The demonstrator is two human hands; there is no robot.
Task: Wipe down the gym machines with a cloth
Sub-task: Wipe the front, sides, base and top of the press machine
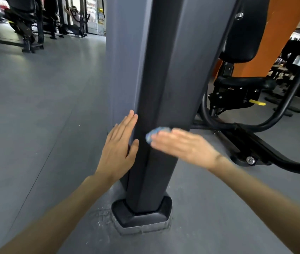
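A tall dark grey machine column (156,79) rises from a black foot (141,211) on the floor. My left hand (119,145) lies flat against the column's left edge, fingers straight, thumb on the front face. My right hand (180,143), blurred by motion, presses a small blue cloth (154,134) against the column's front face with straight fingers. Only the cloth's edge shows past the fingertips.
To the right stands the machine's black seat and back pad (246,33), a yellow lever (257,102), curved black tubes (283,114) and a base rail (251,143) on the floor. Other gym machines (26,24) stand far left. An orange wall (281,24) lies behind. Grey floor (35,116) spreads left.
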